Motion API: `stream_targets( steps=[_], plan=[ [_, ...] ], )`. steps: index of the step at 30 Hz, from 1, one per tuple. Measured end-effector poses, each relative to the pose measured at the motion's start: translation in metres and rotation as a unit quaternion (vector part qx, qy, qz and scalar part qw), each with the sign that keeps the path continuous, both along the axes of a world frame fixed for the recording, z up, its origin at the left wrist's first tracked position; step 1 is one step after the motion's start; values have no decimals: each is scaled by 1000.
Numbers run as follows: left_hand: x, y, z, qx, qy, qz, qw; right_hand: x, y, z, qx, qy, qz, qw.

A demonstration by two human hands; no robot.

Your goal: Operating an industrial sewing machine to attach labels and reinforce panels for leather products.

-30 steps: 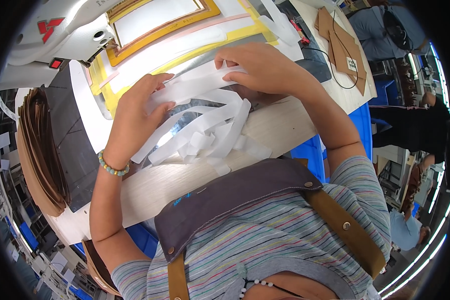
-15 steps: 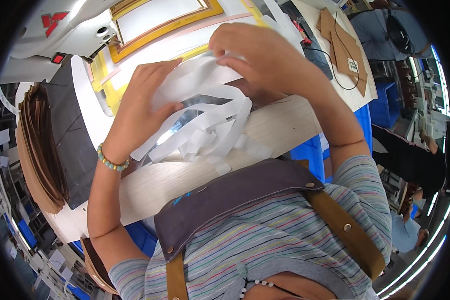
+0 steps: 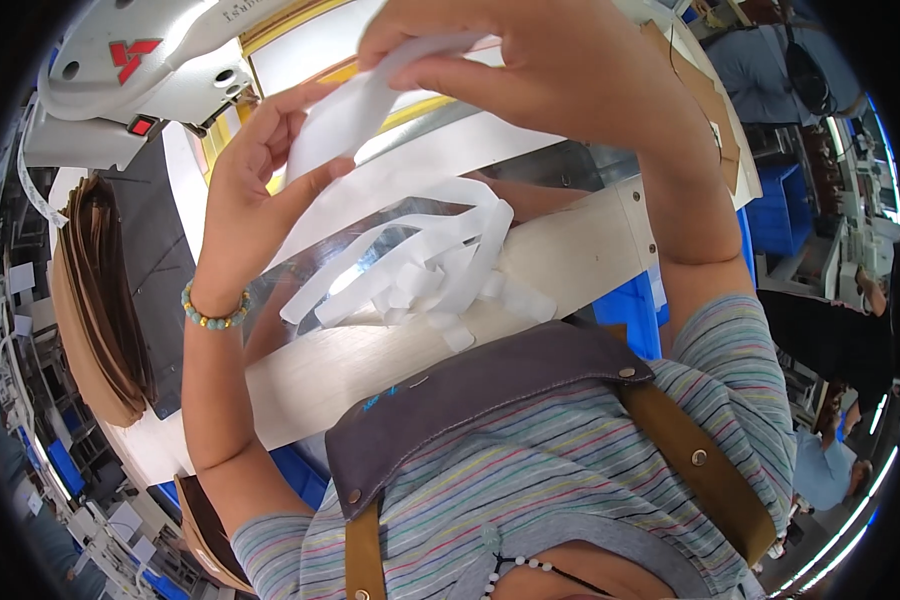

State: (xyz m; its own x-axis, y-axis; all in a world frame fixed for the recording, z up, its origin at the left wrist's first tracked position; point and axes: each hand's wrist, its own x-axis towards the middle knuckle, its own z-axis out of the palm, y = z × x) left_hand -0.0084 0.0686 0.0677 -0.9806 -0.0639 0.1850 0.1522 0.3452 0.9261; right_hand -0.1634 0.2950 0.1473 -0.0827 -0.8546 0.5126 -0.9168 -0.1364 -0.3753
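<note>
Strip point(image 3: 332, 128), white and softly curving, is bridging the space between my two hands, above the bench point(image 3: 310, 385). My right hand point(image 3: 560, 70) is gripping its upper end: the thumb is pressing along the near side, the fingers are bending over the far side, and a bit of the end is running on past the thumb. My left hand point(image 3: 255, 190) is meeting the lower end. Its thumb and forefinger are standing apart on either side of the strip, and the other fingers are curling at its edge; whether they are clamping it, I cannot tell. Beads point(image 3: 215, 320) are circling my left wrist.

Below my hands, more white strips point(image 3: 435, 265) are lying in a loose, crossing pile, some overlapping the shiny plate point(image 3: 335, 240) and some the bench's pale front edge. Behind the pile a white sheet point(image 3: 470, 145) is stretching across, and beyond it a yellow frame point(image 3: 300, 25) is showing partly.

Up on my left, a white machine point(image 3: 120, 70) is reaching over the bench, and brown panels point(image 3: 100, 310) are leaning together beside a dark mat point(image 3: 150, 240). Past my right arm, brown pieces point(image 3: 705, 90) are lying near the corner, and a blue bin point(image 3: 625, 310) is showing under the edge.
</note>
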Motion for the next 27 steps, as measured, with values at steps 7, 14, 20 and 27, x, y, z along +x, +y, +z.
stream_targets(
  steps=[7, 14, 20, 27],
  plan=[
    [14, -12, -3, -88, -113, 19, 990, -4, 11, -52, 2, -62, -58, 996],
    [19, -7, -20, -377, -39, 0, 925, -6, 21, -122, 79, -121, -132, 981],
    [17, -3, -29, -410, 18, -7, 912, -9, 19, -139, 64, -43, -146, 986],
    [18, -6, -36, -395, 52, 22, 917, -7, 14, -133, 114, -48, -119, 985]
  ],
)
